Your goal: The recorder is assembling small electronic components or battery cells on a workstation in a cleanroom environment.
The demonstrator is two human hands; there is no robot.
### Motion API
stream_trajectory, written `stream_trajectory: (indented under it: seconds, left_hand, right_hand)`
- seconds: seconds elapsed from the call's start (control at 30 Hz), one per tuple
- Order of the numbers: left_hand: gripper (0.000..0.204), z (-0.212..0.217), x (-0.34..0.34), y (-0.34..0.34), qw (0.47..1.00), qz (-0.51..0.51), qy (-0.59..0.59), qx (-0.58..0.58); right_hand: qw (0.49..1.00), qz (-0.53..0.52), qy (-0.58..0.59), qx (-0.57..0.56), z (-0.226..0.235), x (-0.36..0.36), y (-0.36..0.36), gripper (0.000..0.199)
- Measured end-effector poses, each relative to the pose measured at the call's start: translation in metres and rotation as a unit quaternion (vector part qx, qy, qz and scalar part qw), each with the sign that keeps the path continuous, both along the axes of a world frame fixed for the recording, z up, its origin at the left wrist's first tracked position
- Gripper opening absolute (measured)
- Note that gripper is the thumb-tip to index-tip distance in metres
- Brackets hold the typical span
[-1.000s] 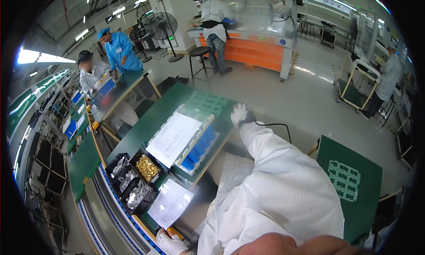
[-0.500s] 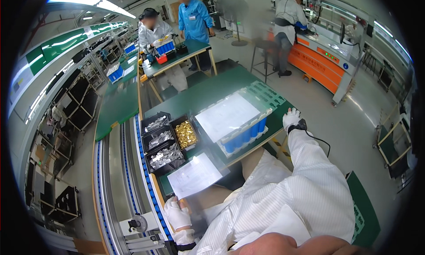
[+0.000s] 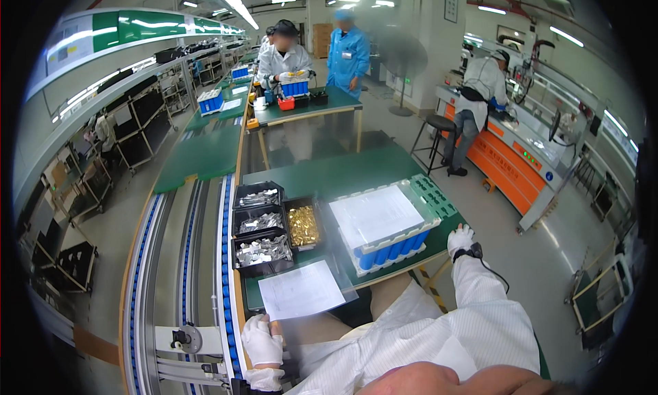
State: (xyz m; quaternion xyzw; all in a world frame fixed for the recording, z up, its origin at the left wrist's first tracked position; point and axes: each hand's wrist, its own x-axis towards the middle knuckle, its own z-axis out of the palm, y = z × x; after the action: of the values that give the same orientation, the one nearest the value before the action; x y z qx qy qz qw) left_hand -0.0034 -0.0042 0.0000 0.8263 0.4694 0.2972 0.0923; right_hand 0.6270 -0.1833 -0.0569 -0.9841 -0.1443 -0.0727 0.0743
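My left hand (image 3: 262,341), in a white glove with bare fingertips, is at the near left corner of the green table (image 3: 343,163). Its fingers curl over the table edge, partly hidden. At the table's right edge rests my right hand (image 3: 461,241), gloved alike, fingers apart, holding nothing. A dark band with a cord circles that wrist. Between my hands lies a white paper sheet (image 3: 301,290) in a clear sleeve. Behind it stand black bins of silvery metal parts (image 3: 262,251) and a bin of brass-coloured parts (image 3: 303,225). Another sheet (image 3: 377,214) covers a crate of blue cylinders (image 3: 392,251).
A conveyor with blue rollers (image 3: 228,285) runs along the left. Across a gap, a person in white (image 3: 284,60) works at another green table beside a person in blue (image 3: 347,55). A black stool (image 3: 439,124) and an orange machine (image 3: 499,158) stand at right.
My view has levelled and lifted, so more of the far room shows and the table appears turned. Both hands keep their places at the table edges.
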Motion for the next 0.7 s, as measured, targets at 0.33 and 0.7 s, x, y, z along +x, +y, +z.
stream_trajectory:
  seconds: [0.33,0.7]
  left_hand:
    - [0.029,0.003,0.004,-0.001,1.000,0.002,-0.018,0.015]
    - [0.034,0.003,0.003,0.001,1.000,-0.005,0.004,0.023]
  right_hand:
    - [0.998,0.013,-0.042,-0.045,-0.005,0.012,0.004,0.054]
    - [0.999,0.017,-0.027,-0.028,-0.012,0.018,0.001,0.054]
